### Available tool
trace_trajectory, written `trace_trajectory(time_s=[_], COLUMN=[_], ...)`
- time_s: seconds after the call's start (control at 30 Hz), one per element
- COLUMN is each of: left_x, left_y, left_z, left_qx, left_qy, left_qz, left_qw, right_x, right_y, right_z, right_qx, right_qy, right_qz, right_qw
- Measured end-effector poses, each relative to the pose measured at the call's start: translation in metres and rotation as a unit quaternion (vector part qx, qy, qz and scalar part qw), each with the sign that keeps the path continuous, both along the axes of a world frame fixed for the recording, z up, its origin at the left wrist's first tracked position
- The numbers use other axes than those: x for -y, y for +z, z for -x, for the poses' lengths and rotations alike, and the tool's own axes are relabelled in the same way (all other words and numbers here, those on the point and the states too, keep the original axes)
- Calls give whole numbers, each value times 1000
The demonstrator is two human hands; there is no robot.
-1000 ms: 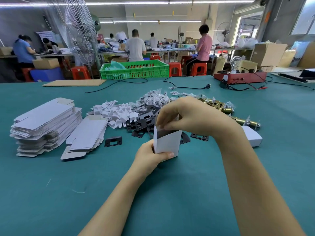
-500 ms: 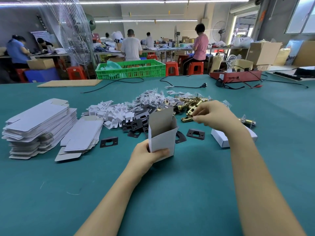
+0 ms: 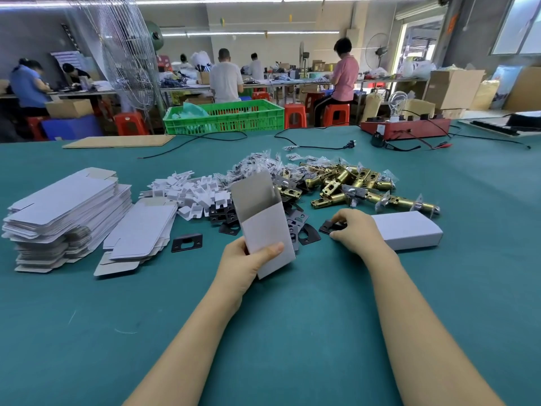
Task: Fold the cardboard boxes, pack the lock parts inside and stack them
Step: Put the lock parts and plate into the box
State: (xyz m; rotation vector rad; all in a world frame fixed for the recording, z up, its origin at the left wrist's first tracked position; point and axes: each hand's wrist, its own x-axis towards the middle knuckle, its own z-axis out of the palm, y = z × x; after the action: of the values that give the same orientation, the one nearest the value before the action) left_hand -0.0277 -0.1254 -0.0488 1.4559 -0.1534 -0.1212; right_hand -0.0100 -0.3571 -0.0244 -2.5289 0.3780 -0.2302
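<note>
Bare green table [image 3: 292, 332] lay open across the near side. Farther off, flat box blanks [image 3: 67, 206] blocked the left, a closed white box [image 3: 409, 230] the right, and heaped brass latches [image 3: 351, 183] with black plates [image 3: 222, 215] filled the middle.

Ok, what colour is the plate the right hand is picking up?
Black, seen in the head view.

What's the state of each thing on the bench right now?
Box in left hand: upright, top flap open.
Left hand: grips that box.
Right hand: pinches a black plate.
Finished box: closed, lying flat.
Box blanks: unfolded, stacked.
</note>
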Motion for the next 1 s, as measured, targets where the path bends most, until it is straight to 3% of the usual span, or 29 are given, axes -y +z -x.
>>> trace_trajectory(time_s=[0.17, 0.43, 0.6, 0.67, 0.77, 1.0], left_x=[2, 2, 2, 2, 2, 2], left_y=[-2, -2, -1, -2, -3, -2], left_z=[1, 0, 0, 1, 1, 2], left_qx=[34, 38, 37, 37, 40, 38], left_qy=[-20, -16, -17, -17, -20, -25], left_qz=[-59, -65, -70, -70, -77, -94], left_qw=[997, 997, 997, 997, 996, 995], right_x=[-2, -7, -3, -2, -1, 7], right_y=[0, 5, 5, 9, 21, 52], right_z=[-1, -2, -1, 0, 4, 19], right_qx=[-3, 51, 54, 79, 105, 103], right_qy=[2, 25, 7, -16, -27, 38], right_qz=[-13, -31, -140, -220, -386, -510], right_qw=[1000, 998, 989, 972, 916, 853])
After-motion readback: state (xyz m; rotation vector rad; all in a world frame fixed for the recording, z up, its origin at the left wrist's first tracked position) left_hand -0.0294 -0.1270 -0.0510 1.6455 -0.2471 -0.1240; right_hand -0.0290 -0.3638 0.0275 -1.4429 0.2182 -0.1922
